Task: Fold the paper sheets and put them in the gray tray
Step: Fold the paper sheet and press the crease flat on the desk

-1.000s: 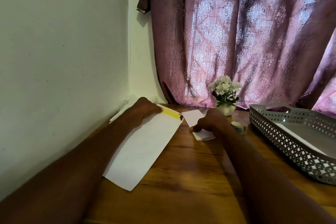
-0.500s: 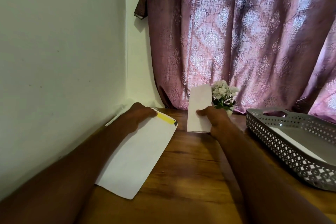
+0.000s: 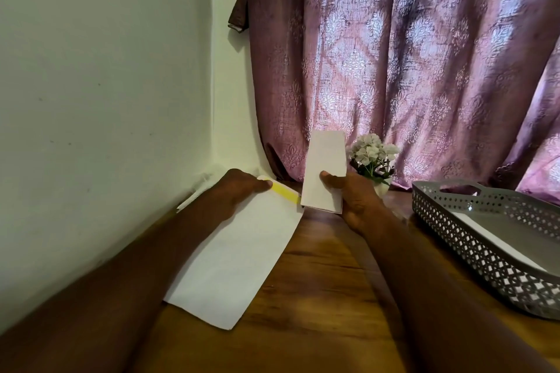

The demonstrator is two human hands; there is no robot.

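Note:
A folded white paper sheet [image 3: 325,160] stands upright above the wooden table, pinched near its lower edge by my right hand [image 3: 354,200]. My left hand [image 3: 239,191] lies flat on the far end of a stack of white paper sheets [image 3: 236,257] by the wall, its fingers near a yellow strip [image 3: 285,191] at the stack's top corner. The gray perforated tray [image 3: 472,239] sits at the right, with white paper lying inside it.
A small pot of white flowers [image 3: 372,157] stands just behind my right hand, by the pink curtain [image 3: 409,54]. A white wall [image 3: 106,85] runs along the table's left side. Bare wooden tabletop [image 3: 318,281] lies between the stack and the tray.
My right hand picked the folded sheet up off the table and raised it upright. My left hand stayed on the stack.

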